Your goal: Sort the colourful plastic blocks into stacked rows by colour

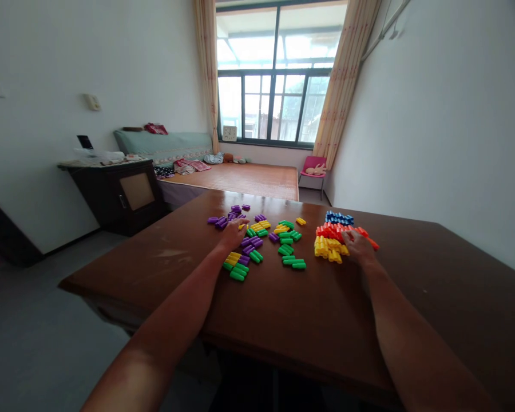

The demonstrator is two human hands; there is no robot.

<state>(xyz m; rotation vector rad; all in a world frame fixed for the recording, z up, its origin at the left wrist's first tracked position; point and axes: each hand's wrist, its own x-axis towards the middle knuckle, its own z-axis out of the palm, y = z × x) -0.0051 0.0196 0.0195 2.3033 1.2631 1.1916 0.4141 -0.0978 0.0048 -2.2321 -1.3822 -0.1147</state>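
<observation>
My left hand (232, 233) reaches over the left group of small ribbed plastic pieces, its fingers closed at a yellow piece (242, 227). Purple pieces (236, 214) lie just beyond it, while more purple pieces (251, 245), mixed with green and yellow ones, spread to its right and nearer to me. On the right, my right hand (359, 247) is at the edge of a stacked pile, fingers bent together against the red-orange pieces (332, 230) and beside the yellow pile (327, 248). Whatever sits between those fingers is too small to make out.
Blue pieces (339, 218) lie behind the red-orange pile. Loose green pieces (285, 250) form a column mid-table. The brown wooden table (309, 320) has its front edge close to me. Beyond it are a bed (257, 178), a dark cabinet (115, 197) and a pink chair (313, 166).
</observation>
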